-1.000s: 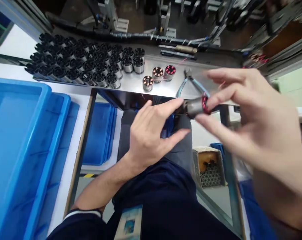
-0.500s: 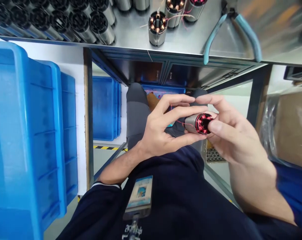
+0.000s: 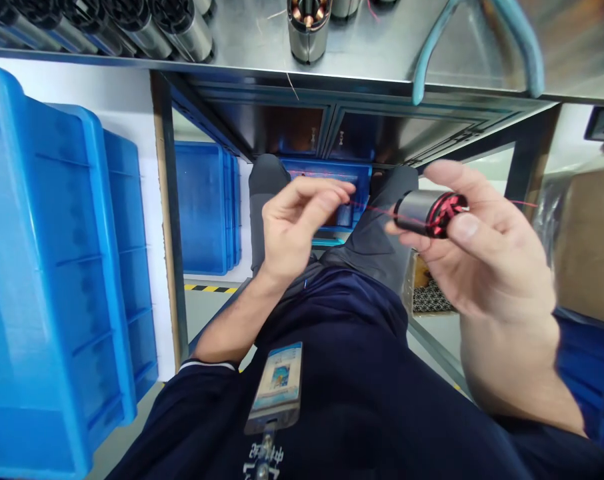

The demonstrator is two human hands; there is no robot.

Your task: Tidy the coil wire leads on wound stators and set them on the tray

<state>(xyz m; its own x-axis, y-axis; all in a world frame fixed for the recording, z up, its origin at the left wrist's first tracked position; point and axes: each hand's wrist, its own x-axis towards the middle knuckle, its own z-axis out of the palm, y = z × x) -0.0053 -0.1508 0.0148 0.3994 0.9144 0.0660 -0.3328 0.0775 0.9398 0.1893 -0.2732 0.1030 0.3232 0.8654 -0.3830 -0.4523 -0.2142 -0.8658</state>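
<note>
Right hand (image 3: 487,257) gripping stator (image 3: 429,212), below bench edge (image 3: 362,81)

Small silver metal cylinder with red wire windings (image 3: 425,211), held on its side below the front edge of the steel bench top (image 3: 372,47). Its wound end faces right and toward the viewer. The cylinder is pinched between thumb and fingers of the right hand (image 3: 487,260). A thin red wire strand (image 3: 375,209) runs taut from the cylinder's plain end leftward to the pinched fingertips of the left hand (image 3: 292,230), likewise below the bench edge.
</note>
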